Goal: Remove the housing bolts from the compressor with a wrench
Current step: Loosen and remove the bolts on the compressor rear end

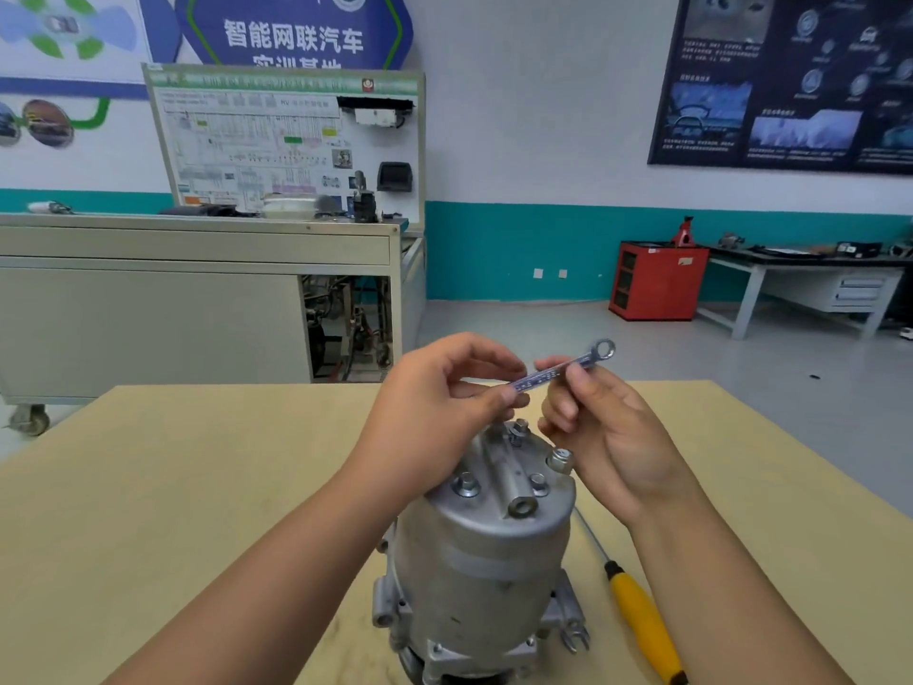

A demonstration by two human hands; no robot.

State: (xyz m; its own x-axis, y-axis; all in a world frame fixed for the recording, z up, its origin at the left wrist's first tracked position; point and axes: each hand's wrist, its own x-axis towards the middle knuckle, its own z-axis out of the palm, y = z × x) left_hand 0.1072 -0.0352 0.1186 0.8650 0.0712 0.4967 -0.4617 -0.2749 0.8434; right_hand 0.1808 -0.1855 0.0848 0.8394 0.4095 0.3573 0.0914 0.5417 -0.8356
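Wrench held over the compressor, no bolt off yet

The left hand (435, 412) and right hand (602, 427) both pinch the wrench (558, 370) just above the compressor (484, 561), which stands upright at the near middle of the desk (197, 487). Its bolts (466, 485) all seem seated. A screwdriver (642, 615) lies on its right. The room is a workshop, with a red cabinet (657, 281) far right.

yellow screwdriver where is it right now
In the head view the yellow screwdriver lies on the table at lower right, just to the right of the compressor, with its shaft pointing away from the camera.
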